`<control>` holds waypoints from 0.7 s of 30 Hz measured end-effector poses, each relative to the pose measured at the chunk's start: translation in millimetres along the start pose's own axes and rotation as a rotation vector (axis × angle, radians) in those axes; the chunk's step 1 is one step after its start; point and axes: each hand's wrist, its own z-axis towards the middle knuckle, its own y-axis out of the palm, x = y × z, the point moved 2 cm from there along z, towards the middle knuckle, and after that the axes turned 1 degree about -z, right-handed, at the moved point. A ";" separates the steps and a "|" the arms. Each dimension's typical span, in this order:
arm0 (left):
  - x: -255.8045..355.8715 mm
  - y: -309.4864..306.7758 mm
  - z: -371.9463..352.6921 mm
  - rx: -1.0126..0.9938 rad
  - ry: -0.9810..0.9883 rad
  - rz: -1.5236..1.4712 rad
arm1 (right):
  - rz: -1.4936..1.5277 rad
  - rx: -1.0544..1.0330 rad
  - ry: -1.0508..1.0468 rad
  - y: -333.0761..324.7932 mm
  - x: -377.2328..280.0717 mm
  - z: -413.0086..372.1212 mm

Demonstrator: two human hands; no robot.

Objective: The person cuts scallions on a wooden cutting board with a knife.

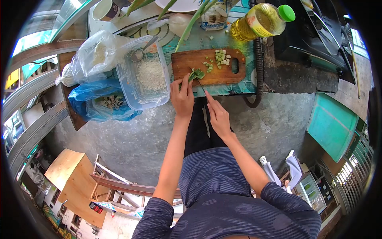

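Note:
My left hand (183,96) is closed around a small bunch of green leafy stalks (195,74), pressing it on the near left part of the wooden cutting board (187,59). In my right hand (218,115) is a knife (201,86), its dark blade reaching up to the greens. The knife's handle is mostly hidden in my fingers. Chopped pale-green pieces (221,58) lie on the board toward its right side, near the oval handle hole.
Left of the board stands a clear plastic tub (162,75) of white flour with a spoon (143,49). Beside it are a blue plastic bag (95,89) and a white knotted bag (97,51). An oil bottle (258,24) and black stove (308,36) are at right; a dark hose (259,63) runs between.

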 end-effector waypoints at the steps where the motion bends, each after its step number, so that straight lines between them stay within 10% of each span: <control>1: 0.0 -0.7 -0.1 0.003 0.001 0.003 | 0.007 0.016 -0.010 -0.6 -0.4 0.7; 21: -0.3 -0.4 -2.0 -0.008 -0.017 -0.038 | 0.133 0.051 0.022 -38.9 5.7 11.0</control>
